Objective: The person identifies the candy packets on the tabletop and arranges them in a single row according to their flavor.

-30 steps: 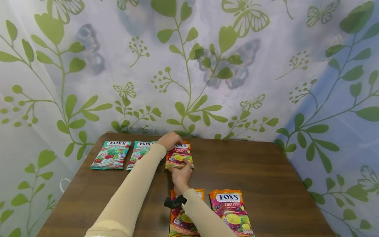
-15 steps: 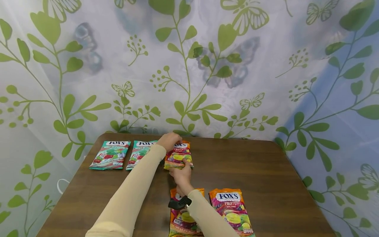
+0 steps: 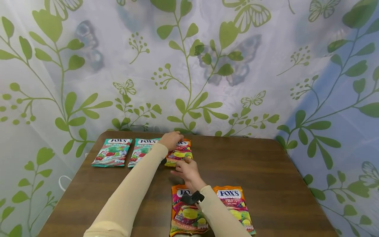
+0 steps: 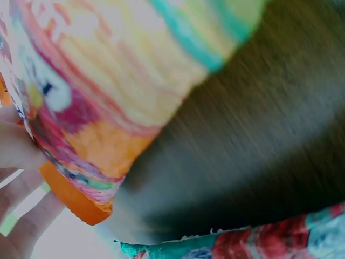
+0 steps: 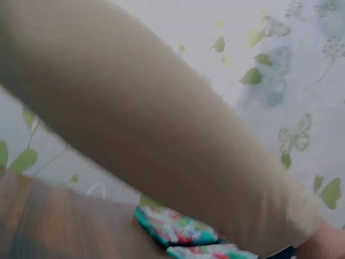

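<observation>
At the table's back edge lies an orange and purple Fox's fruits candy bag point(image 3: 179, 154). My left hand point(image 3: 171, 140) grips its top left corner; in the left wrist view, fingers point(image 4: 19, 145) lie against the bag's crimped orange end. My right hand point(image 3: 187, 171) is at the bag's lower edge with its fingers loosely bent and nothing held; whether a fingertip still touches the bag, I cannot tell. To the left are two green mint blossom candy bags, one point(image 3: 112, 152) fully visible, the other point(image 3: 141, 152) partly behind my left forearm.
Two more fruits candy bags lie near the front: one point(image 3: 186, 214) beneath my right wrist, the other point(image 3: 237, 207) partly covered by my right sleeve. A patterned curtain point(image 3: 207, 65) hangs right behind the brown wooden table point(image 3: 251, 164).
My right hand has let go of the fruits bag's lower edge and drawn slightly back to the right. My left hand stays at the bag's top.
</observation>
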Available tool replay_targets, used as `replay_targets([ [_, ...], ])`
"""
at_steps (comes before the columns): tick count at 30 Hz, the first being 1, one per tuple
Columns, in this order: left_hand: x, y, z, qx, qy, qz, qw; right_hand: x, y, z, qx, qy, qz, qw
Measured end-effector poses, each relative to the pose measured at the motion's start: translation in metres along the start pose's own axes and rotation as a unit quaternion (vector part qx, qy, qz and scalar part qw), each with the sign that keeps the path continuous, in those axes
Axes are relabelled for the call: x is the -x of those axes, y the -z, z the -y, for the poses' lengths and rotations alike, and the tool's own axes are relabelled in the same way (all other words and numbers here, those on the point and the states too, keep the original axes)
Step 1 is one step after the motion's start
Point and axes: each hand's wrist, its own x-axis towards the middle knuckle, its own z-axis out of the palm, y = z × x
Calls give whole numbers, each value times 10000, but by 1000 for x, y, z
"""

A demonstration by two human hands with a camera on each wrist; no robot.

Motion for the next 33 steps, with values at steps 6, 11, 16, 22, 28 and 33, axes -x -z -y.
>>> replay_targets([
  [6,-1,0,-5,-6,299,233,9993,2,10,11,-415,-388,352,9978],
  [11,2,-1,-7,-30,364,142,9992,5,16,14,-846,-666,412,9933],
  [16,6,4,-10,-104,329,-221,9992,9,25,14,-1095,-672,628,9897],
  [22,25,21,-25,864,425,-732,9927,20,49,14,-526,-232,789,9952],
  [28,61,46,-51,2641,467,-819,9599,32,76,25,802,684,754,9916],
  [33,91,57,-63,3422,242,-491,9380,47,93,29,2233,1118,773,9652],
])
